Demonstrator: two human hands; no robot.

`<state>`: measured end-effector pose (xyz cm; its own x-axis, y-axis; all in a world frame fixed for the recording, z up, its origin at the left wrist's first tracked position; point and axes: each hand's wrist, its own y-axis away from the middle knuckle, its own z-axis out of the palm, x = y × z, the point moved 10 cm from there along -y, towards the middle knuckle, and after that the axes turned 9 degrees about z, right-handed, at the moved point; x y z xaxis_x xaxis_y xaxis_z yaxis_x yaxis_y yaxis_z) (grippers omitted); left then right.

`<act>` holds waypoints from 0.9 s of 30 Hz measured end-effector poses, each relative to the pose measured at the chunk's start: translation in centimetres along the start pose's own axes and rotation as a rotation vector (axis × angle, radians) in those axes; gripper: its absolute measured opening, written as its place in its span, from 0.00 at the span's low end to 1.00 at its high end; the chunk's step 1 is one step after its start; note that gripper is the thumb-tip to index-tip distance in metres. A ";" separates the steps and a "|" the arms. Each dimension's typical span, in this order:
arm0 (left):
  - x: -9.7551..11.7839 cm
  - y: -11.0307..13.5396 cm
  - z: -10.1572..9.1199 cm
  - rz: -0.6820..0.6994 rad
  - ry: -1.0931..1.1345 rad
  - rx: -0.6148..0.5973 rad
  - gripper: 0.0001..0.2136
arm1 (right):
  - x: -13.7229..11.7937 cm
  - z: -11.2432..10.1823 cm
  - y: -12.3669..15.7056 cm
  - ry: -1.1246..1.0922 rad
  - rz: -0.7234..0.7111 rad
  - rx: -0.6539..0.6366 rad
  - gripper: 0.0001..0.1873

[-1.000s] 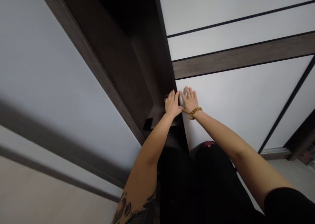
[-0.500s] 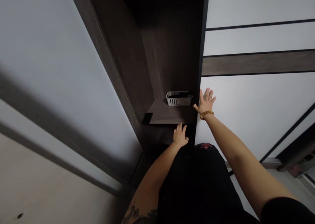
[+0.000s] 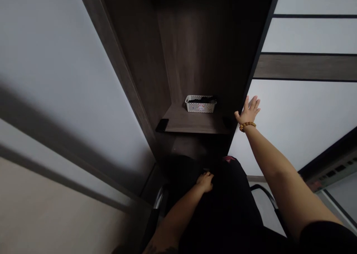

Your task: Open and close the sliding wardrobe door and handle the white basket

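My right hand (image 3: 249, 111), with a bead bracelet on the wrist, lies flat with fingers spread against the white sliding wardrobe door (image 3: 301, 116), near its dark left edge. My left hand (image 3: 205, 181) hangs low beside my dark clothing, fingers loosely curled, holding nothing I can see. The wardrobe stands open between the doors. On its dark wooden shelf (image 3: 192, 123) sits a white perforated basket (image 3: 200, 103) with dark items in it. A black phone (image 3: 162, 125) lies at the shelf's front left corner.
A second white door panel (image 3: 55, 79) with a dark frame fills the left. A dark metal chair frame (image 3: 264, 194) shows low beside my legs. Floor and door tracks appear at lower right.
The sliding door has moved right under my right hand, widening the opening and showing the basket and shelf. My left hand left the door and dropped to my side.
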<state>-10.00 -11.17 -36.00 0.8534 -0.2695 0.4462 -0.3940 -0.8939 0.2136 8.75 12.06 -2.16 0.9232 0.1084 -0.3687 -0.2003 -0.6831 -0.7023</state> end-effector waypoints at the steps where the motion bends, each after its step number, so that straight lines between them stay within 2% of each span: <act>1: 0.0 0.0 0.0 0.005 0.002 -0.006 0.28 | 0.7 -0.1 -0.2 -0.008 0.014 0.002 0.58; 10: -0.1 0.0 -0.4 0.022 0.005 0.014 0.22 | 5.2 -1.6 -0.6 -0.098 0.074 -0.006 0.52; 15: -0.1 -0.3 -0.2 0.027 0.008 0.012 0.22 | 7.6 -2.2 -1.4 -0.114 0.106 -0.005 0.54; 23: -0.6 -0.4 -0.1 0.019 0.045 0.033 0.21 | 11.4 -1.1 -1.6 -0.146 0.048 0.071 0.52; 27: -1.1 -0.8 0.2 0.025 0.102 0.046 0.21 | 13.0 0.3 0.2 -0.147 0.015 0.073 0.56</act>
<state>-10.57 -10.19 -36.86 0.8036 -0.2560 0.5372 -0.3963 -0.9036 0.1623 20.66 13.59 -7.26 0.8631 0.2065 -0.4608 -0.2422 -0.6314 -0.7367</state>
